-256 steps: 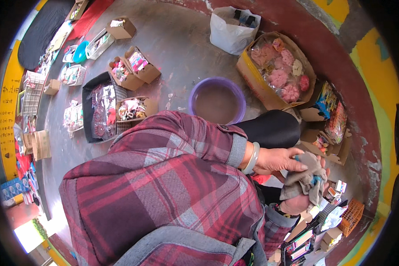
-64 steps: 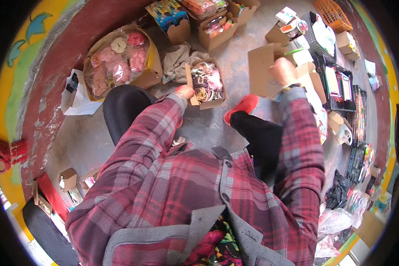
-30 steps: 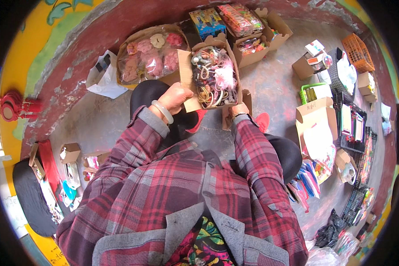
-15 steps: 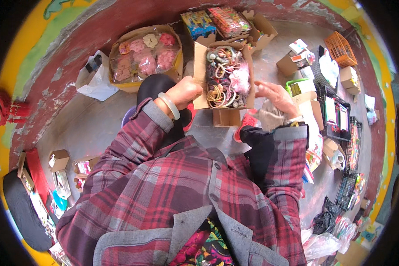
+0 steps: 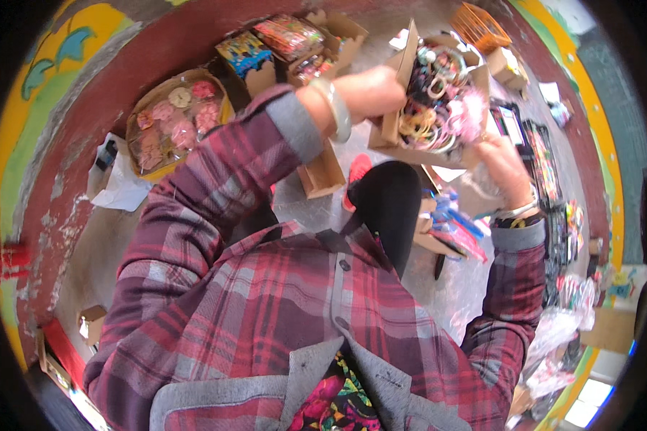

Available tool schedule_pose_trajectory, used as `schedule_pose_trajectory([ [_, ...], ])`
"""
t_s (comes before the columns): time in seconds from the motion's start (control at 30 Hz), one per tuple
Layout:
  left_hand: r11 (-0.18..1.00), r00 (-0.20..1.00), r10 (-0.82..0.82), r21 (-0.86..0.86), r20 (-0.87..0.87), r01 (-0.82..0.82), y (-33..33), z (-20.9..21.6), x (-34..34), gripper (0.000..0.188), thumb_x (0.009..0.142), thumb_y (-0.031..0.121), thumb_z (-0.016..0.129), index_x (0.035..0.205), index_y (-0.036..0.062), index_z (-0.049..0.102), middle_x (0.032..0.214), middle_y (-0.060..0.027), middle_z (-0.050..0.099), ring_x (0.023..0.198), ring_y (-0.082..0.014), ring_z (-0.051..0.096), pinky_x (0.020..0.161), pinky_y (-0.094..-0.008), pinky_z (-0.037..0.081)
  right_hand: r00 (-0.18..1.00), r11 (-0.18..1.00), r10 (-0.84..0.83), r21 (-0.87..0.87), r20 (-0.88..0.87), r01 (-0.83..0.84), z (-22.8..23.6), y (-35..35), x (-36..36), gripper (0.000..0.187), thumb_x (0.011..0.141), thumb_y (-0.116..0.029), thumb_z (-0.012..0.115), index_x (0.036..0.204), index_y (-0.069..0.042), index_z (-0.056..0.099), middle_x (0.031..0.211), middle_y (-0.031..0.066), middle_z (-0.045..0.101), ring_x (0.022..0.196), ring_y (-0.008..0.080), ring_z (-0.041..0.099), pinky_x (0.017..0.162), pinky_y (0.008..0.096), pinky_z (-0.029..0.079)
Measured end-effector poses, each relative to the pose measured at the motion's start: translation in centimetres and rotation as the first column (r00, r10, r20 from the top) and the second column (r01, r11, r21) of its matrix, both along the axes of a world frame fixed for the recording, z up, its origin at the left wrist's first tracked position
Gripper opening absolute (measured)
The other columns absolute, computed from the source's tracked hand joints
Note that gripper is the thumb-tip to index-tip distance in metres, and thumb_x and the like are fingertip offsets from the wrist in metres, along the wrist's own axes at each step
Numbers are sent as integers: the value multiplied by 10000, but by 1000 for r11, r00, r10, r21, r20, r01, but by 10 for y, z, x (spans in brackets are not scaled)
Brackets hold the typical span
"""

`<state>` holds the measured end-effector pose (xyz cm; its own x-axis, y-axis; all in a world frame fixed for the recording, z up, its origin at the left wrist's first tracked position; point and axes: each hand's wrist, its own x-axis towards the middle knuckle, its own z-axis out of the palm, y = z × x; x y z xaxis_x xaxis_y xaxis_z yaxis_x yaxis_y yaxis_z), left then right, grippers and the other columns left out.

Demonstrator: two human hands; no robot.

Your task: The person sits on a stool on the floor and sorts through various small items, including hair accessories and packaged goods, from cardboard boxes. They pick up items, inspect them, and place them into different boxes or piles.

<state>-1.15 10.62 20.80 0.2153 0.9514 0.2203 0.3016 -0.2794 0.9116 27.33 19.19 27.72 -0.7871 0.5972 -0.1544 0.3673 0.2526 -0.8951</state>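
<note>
An open cardboard box [image 5: 411, 154] is held up in front of me at the upper right. It is full of mixed hair ties [image 5: 438, 87], with a fluffy pink scrunchie [image 5: 467, 115] on top at its right. My left hand [image 5: 374, 92] is closed on the box's left side, by the raised flap. My right hand [image 5: 502, 169] grips the near right corner, its fingers partly hidden by the box. Pale, crumpled cloth [image 5: 479, 184] shows by the right palm; I cannot tell what it is.
At the upper left, a yellow-edged carton [image 5: 226, 108] holds bagged pink flowers, beside a white bag [image 5: 122, 179]. A small cardboard box [image 5: 320, 172] is below my left forearm. An orange crate [image 5: 479, 27] stands behind; bright packets [image 5: 449, 223] lie below the held box.
Both hands have carried the box of hair ties to the right, and it now tilts. The view has turned, so the floor goods appear shifted left. One knee now shows below the box.
</note>
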Motion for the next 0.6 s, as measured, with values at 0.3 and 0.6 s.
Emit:
schedule_pose_trajectory([
  [0.3,963,883,-140,146,-448,227,27,16,112,184,751,42,520,878,-75,584,754,-139,605,811,-234,630,602,-378,524,969,961,-246,130,-5,245,4,-21,119,165,844,-103,488,909,3,596,873,3,580,779,76,515,698,224,421],
  [0.6,813,974,-134,-542,182,213,-7,-103,129,331,822,-1,509,1152,-2,489,842,-94,593,735,-198,600,617,-299,507,911,882,-341,-256,230,395,-199,-67,154,231,689,-30,466,812,39,649,765,86,632,708,152,593,651,275,469],
])
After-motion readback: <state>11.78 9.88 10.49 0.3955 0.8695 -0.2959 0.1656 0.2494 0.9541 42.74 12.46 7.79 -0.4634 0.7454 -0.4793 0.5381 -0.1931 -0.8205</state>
